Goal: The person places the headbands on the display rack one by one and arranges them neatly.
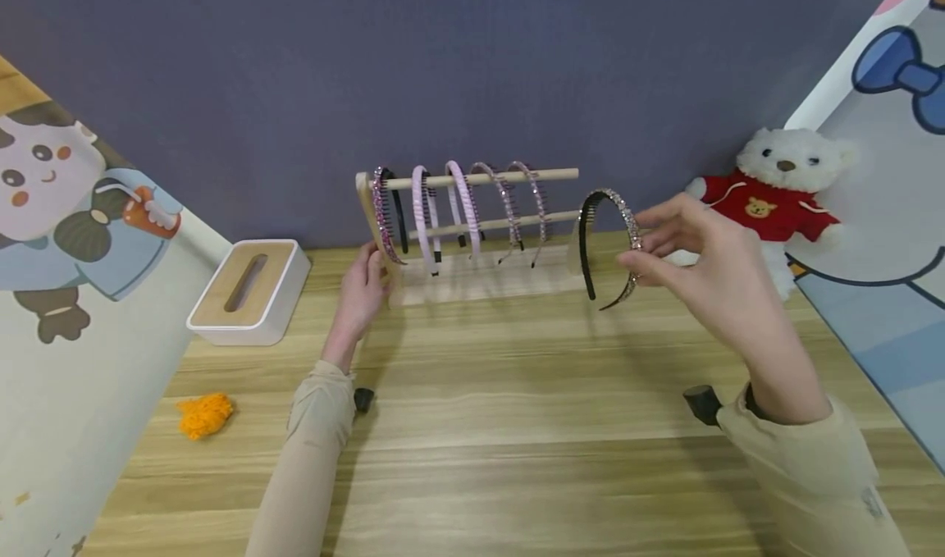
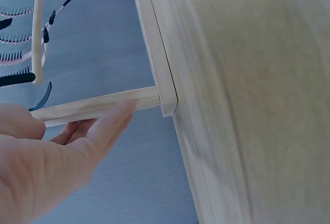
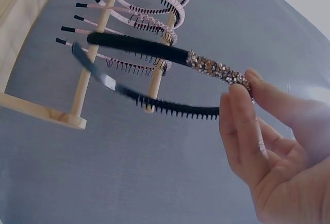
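My right hand (image 1: 712,253) pinches a black toothed headband (image 3: 216,70) by its rhinestone-covered top, between thumb and fingertips. The headband is in the air at the right end of a wooden headband rack (image 1: 480,285), its tips pointing down in the head view. Several pink and dark headbands hang on the rack's rods, among them a pink ribbon-wrapped headband (image 1: 461,196) and a dark glittery headband (image 1: 381,216) at the left end. At that left end, my left hand (image 1: 360,290) holds the rack's upright (image 2: 103,102) between thumb and fingers.
A white tissue box (image 1: 251,290) with a wooden lid stands left of the rack. An orange fuzzy item (image 1: 205,415) lies on the table (image 1: 517,475) nearer the front. A white teddy bear (image 1: 775,188) in a red top sits at the right, by the wall.
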A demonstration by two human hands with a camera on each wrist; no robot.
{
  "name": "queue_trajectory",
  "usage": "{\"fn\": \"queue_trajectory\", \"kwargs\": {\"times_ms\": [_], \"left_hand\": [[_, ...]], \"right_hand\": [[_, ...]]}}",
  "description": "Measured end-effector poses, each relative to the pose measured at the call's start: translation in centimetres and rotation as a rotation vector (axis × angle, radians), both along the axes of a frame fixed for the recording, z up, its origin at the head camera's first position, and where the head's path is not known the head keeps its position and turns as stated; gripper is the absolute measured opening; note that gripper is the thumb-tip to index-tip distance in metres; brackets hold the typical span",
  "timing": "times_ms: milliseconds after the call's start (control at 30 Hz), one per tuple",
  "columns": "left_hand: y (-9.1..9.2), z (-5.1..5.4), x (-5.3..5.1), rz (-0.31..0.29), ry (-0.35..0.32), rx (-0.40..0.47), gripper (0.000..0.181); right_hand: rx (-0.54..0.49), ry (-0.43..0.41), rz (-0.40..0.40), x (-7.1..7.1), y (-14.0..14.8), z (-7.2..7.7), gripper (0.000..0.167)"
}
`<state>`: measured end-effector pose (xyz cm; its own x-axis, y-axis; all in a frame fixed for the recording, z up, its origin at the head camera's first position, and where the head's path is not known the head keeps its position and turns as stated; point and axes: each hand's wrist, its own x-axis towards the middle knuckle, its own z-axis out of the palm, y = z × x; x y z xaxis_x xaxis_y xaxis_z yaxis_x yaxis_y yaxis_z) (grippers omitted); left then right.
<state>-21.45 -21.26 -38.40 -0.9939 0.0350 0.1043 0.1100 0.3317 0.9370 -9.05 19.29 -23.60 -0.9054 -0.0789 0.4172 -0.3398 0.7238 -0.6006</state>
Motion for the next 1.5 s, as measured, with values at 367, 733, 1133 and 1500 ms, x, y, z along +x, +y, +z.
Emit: {"fn": "queue_trajectory", "kwargs": {"times_ms": [367,733,1133,1500], "left_hand": [[0.1,0.1,0.2,0.001,-0.005,-0.003,0.051],[-0.1,0.0,0.1,0.012,-0.011,-0.006,0.051],[0.0,0.2,0.1,0.012,-0.006,-0.004,0.051],[0.0,0.0,-0.1,0.012,-0.004,-0.009,0.051]], "right_hand": [[-0.035,0.051,-0.037,-1.6,-0.1,1.2,0.042],[-0.085,0.031,-0.043,-4.1,-0.6,2.0,0.042],[-0.082,0.093,-0.044,-6.5,-2.4,2.0,0.044],[-0.021,0.111,0.004,-8.8,-4.1,1.0,0.043]]}}
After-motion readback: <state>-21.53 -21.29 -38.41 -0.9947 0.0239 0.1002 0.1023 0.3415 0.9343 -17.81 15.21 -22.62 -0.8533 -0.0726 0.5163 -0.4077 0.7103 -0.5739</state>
